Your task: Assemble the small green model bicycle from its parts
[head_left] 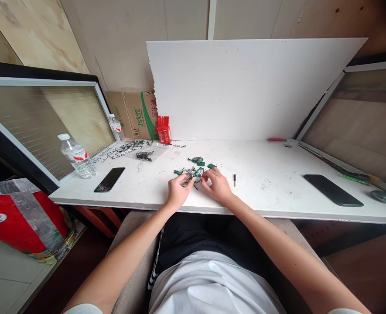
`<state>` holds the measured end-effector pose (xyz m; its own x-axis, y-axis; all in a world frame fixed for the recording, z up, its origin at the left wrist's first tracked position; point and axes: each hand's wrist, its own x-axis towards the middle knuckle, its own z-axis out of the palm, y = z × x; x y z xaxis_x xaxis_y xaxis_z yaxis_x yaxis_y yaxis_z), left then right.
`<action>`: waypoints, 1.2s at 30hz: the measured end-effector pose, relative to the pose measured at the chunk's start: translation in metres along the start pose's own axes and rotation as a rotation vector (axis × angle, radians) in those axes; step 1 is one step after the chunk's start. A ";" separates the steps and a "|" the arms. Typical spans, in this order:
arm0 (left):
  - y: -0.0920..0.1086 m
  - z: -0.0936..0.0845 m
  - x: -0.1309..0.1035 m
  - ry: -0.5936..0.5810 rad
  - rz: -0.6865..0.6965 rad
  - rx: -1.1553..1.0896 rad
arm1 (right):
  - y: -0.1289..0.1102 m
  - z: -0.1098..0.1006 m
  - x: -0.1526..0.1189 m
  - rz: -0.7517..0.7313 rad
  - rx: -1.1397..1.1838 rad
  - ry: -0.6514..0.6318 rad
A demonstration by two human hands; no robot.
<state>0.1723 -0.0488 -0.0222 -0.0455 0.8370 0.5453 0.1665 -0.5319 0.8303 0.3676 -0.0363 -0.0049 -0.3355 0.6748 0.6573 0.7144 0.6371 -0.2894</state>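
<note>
Two-handed, works at a small green bicycle model (192,172), near the front edge of a white table (284,161). Pinches the model from 7 o'clock between thumb and fingers of the left hand (179,189). Has the right hand (216,185) curled beside its spoked wheel (198,173) at 4 o'clock; cannot tell whether pinching or merely touching. Shows a loose wheel (196,159) at 12, a flat green piece (212,165) at 2, a short black rod (235,180) at 3, a phone (110,179) at 9.

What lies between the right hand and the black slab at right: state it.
The head view shows a small black rod, then white tabletop with dark marks.
</note>
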 end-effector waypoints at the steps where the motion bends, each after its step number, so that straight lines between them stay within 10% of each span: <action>1: 0.000 0.000 0.000 -0.008 0.002 0.003 | 0.001 0.001 0.000 0.008 0.000 -0.015; 36: -0.003 0.001 0.002 0.014 -0.058 0.008 | 0.001 0.002 -0.001 0.107 -0.010 -0.096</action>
<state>0.1725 -0.0450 -0.0239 -0.0694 0.8642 0.4984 0.1714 -0.4818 0.8593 0.3674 -0.0350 -0.0075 -0.3141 0.7712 0.5537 0.7550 0.5565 -0.3469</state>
